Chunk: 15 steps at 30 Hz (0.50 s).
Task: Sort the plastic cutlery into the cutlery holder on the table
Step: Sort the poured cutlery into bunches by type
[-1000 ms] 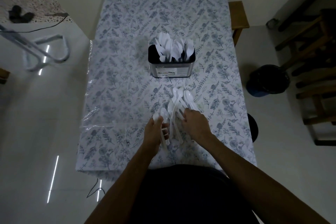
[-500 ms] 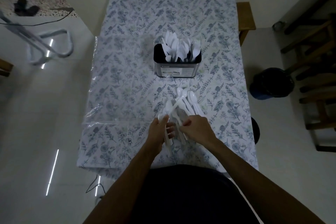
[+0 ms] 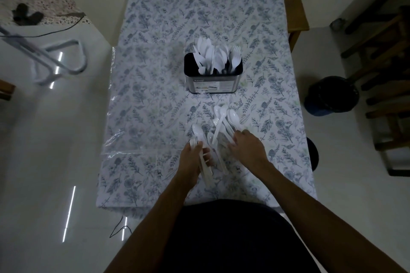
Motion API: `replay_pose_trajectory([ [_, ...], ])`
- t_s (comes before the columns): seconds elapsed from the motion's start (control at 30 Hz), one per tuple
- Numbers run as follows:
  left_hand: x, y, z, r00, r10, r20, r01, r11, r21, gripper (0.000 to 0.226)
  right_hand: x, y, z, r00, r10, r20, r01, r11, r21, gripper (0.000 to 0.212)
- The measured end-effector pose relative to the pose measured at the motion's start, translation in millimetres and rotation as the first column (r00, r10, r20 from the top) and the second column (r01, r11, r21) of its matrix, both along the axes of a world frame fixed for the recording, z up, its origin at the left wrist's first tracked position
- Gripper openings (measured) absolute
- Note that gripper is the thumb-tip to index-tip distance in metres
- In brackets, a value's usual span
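A steel cutlery holder (image 3: 213, 83) stands mid-table, filled with white plastic knives, spoons and forks. In front of it lies a loose pile of white plastic cutlery (image 3: 223, 122), mostly spoons. My left hand (image 3: 192, 162) grips a small bundle of cutlery, whose handles stick out toward me and whose heads show above my fingers. My right hand (image 3: 248, 147) rests on the near right part of the pile, fingers curled onto the handles.
The table (image 3: 155, 95) has a floral cloth under clear plastic. A wooden chair (image 3: 296, 13) stands at the far right, a dark bin (image 3: 331, 95) on the floor to the right, more wooden furniture beyond it. A metal frame (image 3: 57, 60) lies on the left floor.
My hands have moved slightly apart. The left keeps its bundle of cutlery, and the right has shifted to the right part of the pile.
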<state>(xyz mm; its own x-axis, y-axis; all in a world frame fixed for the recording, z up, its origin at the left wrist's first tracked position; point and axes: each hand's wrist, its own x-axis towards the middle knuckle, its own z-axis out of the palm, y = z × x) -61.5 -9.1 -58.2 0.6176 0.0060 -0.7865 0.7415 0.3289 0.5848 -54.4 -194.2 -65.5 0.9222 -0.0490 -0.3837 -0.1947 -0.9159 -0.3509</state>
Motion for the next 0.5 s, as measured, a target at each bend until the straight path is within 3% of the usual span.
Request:
replay_pose_trajectory([
  [0.1,-1,3,-3,1.0,0.021,-0.013,-0.021,1.0,-0.005,0.016,-5,0,0,0.998,-0.066,0.016,0.065,0.997,0.045,0.018],
  [0.3,-2,-3,-3,1.0,-0.016,-0.008,0.016,0.998,-0.054,0.009,-33,-8,25,0.975,-0.221,-0.013,0.218,0.947,0.237,0.014],
  [0.4,-3,-8,-3,0.995,-0.094,0.026,0.097,0.988,-0.12,0.018,-50,-3,41,0.974,-0.215,-0.075,0.228,0.916,0.331,0.014],
  [0.5,-4,-13,-4,0.985,-0.17,0.028,0.172,0.983,-0.071,0.026,-57,7,51,0.982,-0.163,-0.096,0.188,0.892,0.411,0.017],
])
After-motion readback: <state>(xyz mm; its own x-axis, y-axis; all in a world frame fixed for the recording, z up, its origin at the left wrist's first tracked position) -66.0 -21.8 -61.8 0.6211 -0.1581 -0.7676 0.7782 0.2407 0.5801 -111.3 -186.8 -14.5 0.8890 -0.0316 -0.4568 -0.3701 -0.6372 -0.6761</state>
